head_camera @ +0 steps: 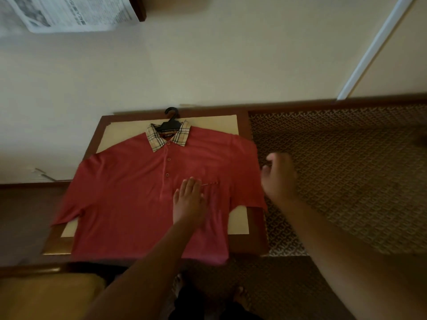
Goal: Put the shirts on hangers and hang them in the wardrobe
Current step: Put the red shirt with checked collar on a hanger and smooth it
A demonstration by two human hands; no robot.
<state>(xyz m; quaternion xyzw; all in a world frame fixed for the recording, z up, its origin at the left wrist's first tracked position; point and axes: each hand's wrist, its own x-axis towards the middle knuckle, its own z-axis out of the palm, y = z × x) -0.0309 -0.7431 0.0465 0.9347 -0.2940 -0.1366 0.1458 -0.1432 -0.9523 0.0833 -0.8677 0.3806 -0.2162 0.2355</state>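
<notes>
Hanger (171, 124) inside red shirt (129, 204); left hand (188, 200) fingers flat; right hand (279, 179) blurred.

Red shirt (129, 192), tan plaid collar (157, 139); black hanger (170, 124); brown patterned carpet (346, 169).

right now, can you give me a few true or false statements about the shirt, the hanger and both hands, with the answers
1. The red polo shirt lies flat on the small table. True.
2. The black hanger lies beside the shirt, clear of it. False: its hook sticks out of the plaid collar.
3. The left hand rests flat on the shirt. True.
4. The right hand grips the hanger hook. False: it is off the shirt's right edge, over the patterned carpet, too blurred to tell if it holds anything.
</notes>
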